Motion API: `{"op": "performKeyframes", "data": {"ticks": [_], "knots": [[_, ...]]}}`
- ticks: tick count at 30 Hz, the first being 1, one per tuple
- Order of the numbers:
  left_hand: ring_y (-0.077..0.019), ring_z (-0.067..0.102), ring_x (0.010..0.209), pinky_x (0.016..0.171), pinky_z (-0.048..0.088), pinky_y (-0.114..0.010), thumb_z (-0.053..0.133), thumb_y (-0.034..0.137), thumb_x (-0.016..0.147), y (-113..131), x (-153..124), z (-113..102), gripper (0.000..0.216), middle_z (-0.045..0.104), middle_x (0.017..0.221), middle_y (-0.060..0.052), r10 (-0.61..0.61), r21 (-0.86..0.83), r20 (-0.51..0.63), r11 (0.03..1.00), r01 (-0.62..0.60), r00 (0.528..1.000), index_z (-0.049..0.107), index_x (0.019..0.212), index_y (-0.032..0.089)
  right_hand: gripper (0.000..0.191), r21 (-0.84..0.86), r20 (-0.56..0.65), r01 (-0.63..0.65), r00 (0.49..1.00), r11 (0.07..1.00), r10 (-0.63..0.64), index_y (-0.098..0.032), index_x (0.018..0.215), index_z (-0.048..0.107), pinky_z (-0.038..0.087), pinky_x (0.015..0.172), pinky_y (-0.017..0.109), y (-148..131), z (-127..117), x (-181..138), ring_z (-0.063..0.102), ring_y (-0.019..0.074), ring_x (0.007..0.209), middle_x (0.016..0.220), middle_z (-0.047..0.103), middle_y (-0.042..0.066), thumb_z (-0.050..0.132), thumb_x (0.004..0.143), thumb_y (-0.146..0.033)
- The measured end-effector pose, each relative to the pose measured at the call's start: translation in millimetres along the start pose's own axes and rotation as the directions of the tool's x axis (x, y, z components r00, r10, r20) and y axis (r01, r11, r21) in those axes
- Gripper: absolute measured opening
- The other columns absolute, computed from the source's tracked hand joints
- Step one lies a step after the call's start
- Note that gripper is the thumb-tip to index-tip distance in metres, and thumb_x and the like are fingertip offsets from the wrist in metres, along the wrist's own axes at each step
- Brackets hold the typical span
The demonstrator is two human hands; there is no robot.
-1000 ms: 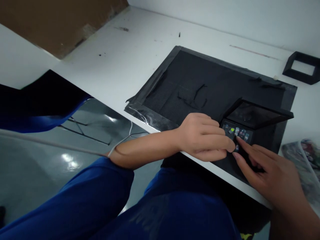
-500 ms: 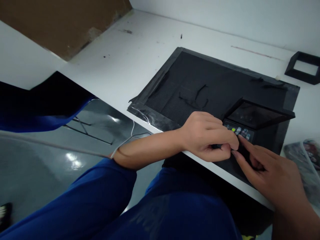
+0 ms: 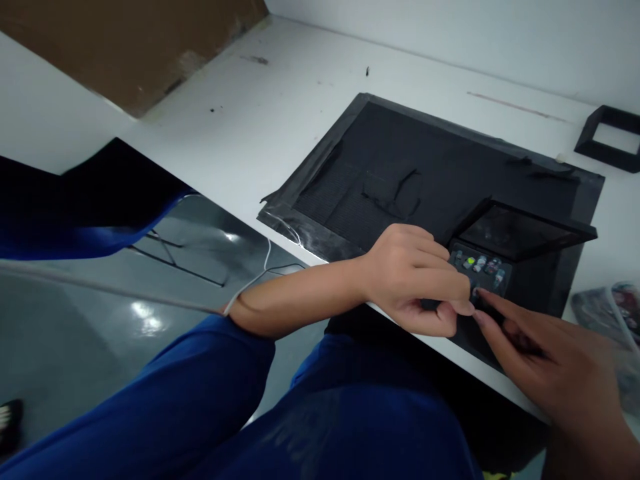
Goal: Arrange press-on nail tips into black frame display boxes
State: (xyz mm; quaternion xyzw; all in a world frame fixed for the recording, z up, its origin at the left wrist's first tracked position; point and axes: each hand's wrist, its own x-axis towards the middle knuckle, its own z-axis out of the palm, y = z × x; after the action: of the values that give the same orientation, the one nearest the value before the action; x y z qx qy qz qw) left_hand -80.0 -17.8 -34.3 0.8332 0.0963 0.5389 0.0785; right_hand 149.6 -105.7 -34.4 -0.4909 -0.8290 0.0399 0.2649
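A small black box (image 3: 543,280) with its lid (image 3: 520,230) raised sits at the near right corner of a black mat (image 3: 425,153). Inside lies a row of tiny coloured pieces (image 3: 481,265), one of them green. My left hand (image 3: 417,280) curls over the box's left end, thumb and forefinger pinched together at its front edge. My right hand (image 3: 550,360) comes in from the lower right, its forefinger and thumb stretched out, the tips meeting my left fingertips just in front of the row of pieces. Whether a piece is between the fingertips is hidden.
The mat lies taped on a white table (image 3: 280,113) whose near edge runs diagonally. A black square frame (image 3: 610,137) rests at the far right, brown cardboard (image 3: 125,47) at the far left, a plastic bag with printed items (image 3: 607,310) at the right edge. A white cable (image 3: 250,280) hangs by my left forearm.
My left thumb and forefinger have closed into a pinch at the box's front. My right fingertips slid slightly down off the row of pieces toward that pinch.
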Motion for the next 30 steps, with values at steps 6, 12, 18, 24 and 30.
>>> {"op": "performKeyframes", "data": {"ticks": [6,12,18,24,30], "knots": [[-0.0062,0.046,0.040,0.048,0.032,-0.027,0.050,0.021,0.080,0.2,-2.6,-0.1,0.017,0.055,0.046,0.011,-0.028,0.021,0.017,0.999,0.028,0.999,0.065,0.074,0.025,0.022,-0.059,0.010,0.041,0.999,0.997,-0.040,-0.025,0.114,0.074,0.041,0.052,0.025,4.1,-0.8,-0.6,0.063,0.0096,0.055,0.072,0.071,-0.003,0.069,0.093,-0.028],[-0.0072,0.047,0.040,0.046,0.031,-0.029,0.050,0.032,0.083,-0.5,-0.5,-1.9,0.023,0.051,0.043,0.010,-0.015,0.040,0.071,0.999,0.012,0.997,0.060,0.065,0.023,0.024,-0.082,-0.001,0.082,0.997,0.993,-0.083,-0.024,0.115,0.074,0.040,0.052,0.026,5.0,-2.2,-0.5,0.060,0.0093,0.053,0.072,0.070,-0.003,0.071,0.091,-0.027],[-0.0063,0.045,0.039,0.044,0.030,-0.029,0.056,0.038,0.086,-1.0,0.6,-0.5,0.030,0.049,0.042,0.010,-0.012,0.061,0.049,0.998,0.009,0.999,0.059,0.060,0.023,0.023,-0.033,0.004,0.108,0.994,0.994,-0.108,-0.022,0.112,0.074,0.041,0.054,0.023,3.2,-3.6,-1.1,0.060,0.0078,0.056,0.074,0.067,-0.002,0.072,0.091,-0.030],[-0.0065,0.043,0.039,0.044,0.031,-0.029,0.053,0.036,0.088,-0.4,1.9,-0.5,0.037,0.045,0.040,0.009,-0.006,0.095,0.055,0.995,0.000,0.998,0.054,0.054,0.022,0.025,-0.100,0.028,0.084,0.996,0.991,-0.082,-0.023,0.116,0.073,0.039,0.054,0.026,4.6,-2.5,-0.1,0.059,0.0095,0.055,0.070,0.066,-0.003,0.067,0.093,-0.030],[-0.0072,0.044,0.041,0.044,0.033,-0.028,0.055,0.034,0.089,-1.4,2.1,-1.7,0.040,0.049,0.041,0.009,-0.031,0.079,0.086,0.997,0.024,0.996,0.053,0.050,0.022,0.028,-0.093,-0.002,0.013,1.000,0.996,-0.013,-0.024,0.121,0.070,0.040,0.054,0.025,5.1,-2.2,-0.4,0.060,0.0085,0.056,0.072,0.069,-0.004,0.068,0.093,-0.028]]}}
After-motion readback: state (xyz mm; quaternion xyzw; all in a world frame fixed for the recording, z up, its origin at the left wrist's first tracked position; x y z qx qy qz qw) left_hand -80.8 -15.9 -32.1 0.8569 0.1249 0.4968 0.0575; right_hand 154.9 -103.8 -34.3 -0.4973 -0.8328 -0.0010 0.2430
